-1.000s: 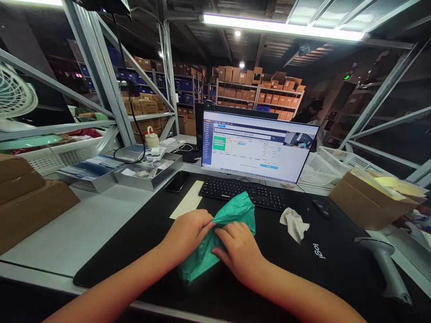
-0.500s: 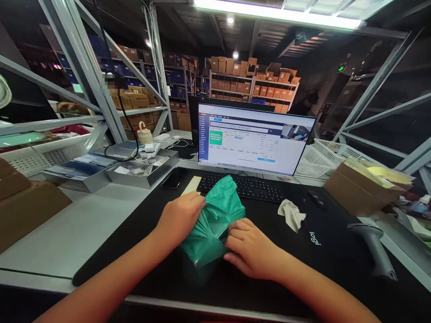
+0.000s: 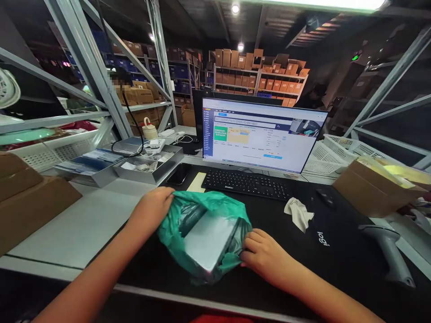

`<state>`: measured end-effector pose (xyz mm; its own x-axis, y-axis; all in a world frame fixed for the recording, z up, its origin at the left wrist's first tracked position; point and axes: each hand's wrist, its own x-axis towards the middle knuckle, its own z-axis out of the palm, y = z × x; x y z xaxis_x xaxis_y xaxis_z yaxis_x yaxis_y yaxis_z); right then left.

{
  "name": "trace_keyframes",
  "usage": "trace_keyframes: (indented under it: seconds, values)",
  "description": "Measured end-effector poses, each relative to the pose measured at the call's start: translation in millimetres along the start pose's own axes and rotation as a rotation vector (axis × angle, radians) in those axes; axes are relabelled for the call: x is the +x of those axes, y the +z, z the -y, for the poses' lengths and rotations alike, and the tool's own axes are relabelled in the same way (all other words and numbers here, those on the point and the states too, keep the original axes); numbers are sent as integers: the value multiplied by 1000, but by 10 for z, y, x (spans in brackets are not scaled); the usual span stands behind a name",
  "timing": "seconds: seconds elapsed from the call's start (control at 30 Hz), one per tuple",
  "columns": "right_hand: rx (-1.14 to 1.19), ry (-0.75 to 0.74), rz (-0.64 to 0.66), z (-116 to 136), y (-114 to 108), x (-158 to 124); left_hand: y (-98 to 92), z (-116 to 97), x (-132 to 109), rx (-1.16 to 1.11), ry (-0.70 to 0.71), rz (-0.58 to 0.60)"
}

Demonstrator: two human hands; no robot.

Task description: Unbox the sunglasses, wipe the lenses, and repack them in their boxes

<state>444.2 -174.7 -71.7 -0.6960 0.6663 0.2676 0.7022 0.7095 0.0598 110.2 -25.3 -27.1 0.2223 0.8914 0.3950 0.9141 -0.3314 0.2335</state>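
A thin green plastic bag (image 3: 175,237) is spread wide at its mouth above the black desk mat. My left hand (image 3: 153,207) pinches its upper left edge, fingers closed on the plastic. On the other side, my right hand (image 3: 259,251) grips the right edge, also closed. Inside lies a white box (image 3: 210,237), its smooth top face showing and its lower parts hidden by the bag. Neither hand touches the box. Just beyond the bag are a black keyboard (image 3: 247,181) and a pale yellow paper slip (image 3: 197,182).
A monitor (image 3: 259,134) stands behind the keyboard. Rightward lie a crumpled tissue (image 3: 299,214), a mouse (image 3: 325,197), a barcode scanner (image 3: 387,251) and a cardboard box (image 3: 373,188). Leftward are a phone (image 3: 179,174), grey metal trays (image 3: 148,172) and brown cartons (image 3: 37,202).
The bunched bag has been pulled open, and the white box inside now shows. My left hand moved left and my right hand slightly right. The camera view shifted a little.
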Motion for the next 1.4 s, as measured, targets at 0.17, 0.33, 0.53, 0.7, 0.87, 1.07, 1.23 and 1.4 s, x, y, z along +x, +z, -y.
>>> trace_keyframes:
  seconds: [0.17, 0.33, 0.53, 0.7, 0.87, 1.07, 1.23, 1.4]
  values:
    - [-4, 44, -64, 74, 2, 41, -82, -266, -298, -166, 32, -27]
    - [-45, 54, -345, 150, -201, 78, -37, -357, -916, -334, 135, -55]
    - [162, -166, 78, 159, -401, 544, 310, -235, -1284, -516, 21, 181]
    - [154, -278, 273, 113, -254, 1018, 411, -171, -1275, -822, -73, 327]
    - [120, -318, 292, 123, -265, 1232, 474, -140, -1277, -940, -109, 388]
    - [401, -119, 115, -19, -621, 1016, 376, -143, -1168, -952, -77, 316]
    - [935, 144, -456, -403, -650, 738, 358, -135, -970, -823, -86, 105]
    - [1747, 482, -960, -620, -544, 897, 193, 261, -796, -420, -123, -367]
